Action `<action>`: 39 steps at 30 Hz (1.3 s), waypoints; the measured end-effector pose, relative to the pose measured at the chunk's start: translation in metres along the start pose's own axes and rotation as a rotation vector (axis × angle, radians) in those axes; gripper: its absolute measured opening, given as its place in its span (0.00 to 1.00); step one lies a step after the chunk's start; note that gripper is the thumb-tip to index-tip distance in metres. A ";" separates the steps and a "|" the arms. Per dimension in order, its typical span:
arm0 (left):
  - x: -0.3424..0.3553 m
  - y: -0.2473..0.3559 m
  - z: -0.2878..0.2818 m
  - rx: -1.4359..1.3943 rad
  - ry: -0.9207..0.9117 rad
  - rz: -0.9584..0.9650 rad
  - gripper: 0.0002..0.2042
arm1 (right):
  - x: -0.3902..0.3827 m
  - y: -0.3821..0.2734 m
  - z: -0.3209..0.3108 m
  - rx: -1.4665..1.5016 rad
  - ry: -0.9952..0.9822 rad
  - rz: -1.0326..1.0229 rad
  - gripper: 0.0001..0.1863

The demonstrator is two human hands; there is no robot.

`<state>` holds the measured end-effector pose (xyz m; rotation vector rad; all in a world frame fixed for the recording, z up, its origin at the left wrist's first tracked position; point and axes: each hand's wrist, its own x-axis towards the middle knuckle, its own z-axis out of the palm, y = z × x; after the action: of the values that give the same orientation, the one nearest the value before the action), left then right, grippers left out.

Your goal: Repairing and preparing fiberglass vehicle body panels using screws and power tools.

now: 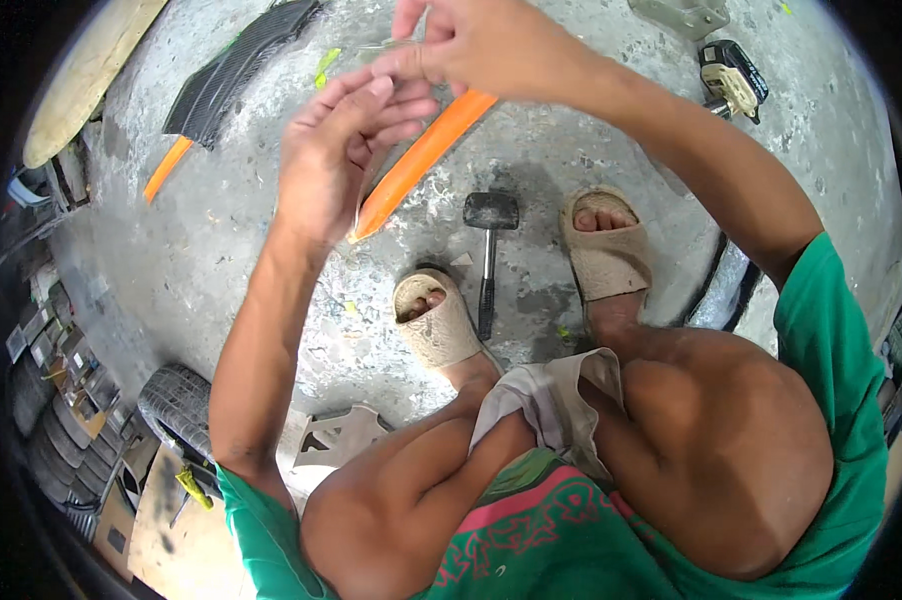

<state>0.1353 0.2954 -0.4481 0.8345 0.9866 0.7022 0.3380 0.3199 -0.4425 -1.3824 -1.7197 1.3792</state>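
My left hand point(336, 140) is raised above the floor at the upper middle, its thumb against its index finger and the other fingers loosely curled. My right hand point(481, 50) meets it at the fingertips in a slightly blurred pinch. Whatever thin thing lies between the fingers is too small to make out. Below both hands a long orange strip point(416, 175) slants across, its upper end hidden behind my right hand. A black-headed mallet point(491, 212) lies on the floor between my feet, its handle toward me.
A dark ribbed panel point(236, 75) with an orange piece point(168, 168) lies at the upper left. A yellow-green scrap point(326, 66) is near it. A cordless power tool point(733, 80) lies at the upper right. Tyres point(176, 405) and a pale plastic stool point(336, 440) are at the lower left.
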 end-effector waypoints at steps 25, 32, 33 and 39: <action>-0.032 -0.079 -0.013 -0.271 -0.019 -0.591 0.15 | -0.033 0.166 -0.020 -0.773 0.211 0.066 0.05; -0.049 -0.084 -0.034 -0.254 0.001 -0.604 0.16 | -0.044 0.191 -0.023 -0.722 0.183 0.049 0.06; -0.051 -0.086 -0.036 -0.254 -0.005 -0.608 0.16 | -0.042 0.187 -0.023 -0.684 0.159 0.065 0.06; -0.052 -0.077 -0.020 -0.344 0.052 -0.651 0.18 | -0.062 0.074 0.013 -0.029 -0.078 0.043 0.08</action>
<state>0.1071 0.2194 -0.4973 0.1666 1.0669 0.3121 0.3756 0.2537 -0.5040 -1.4063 -1.7760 1.4550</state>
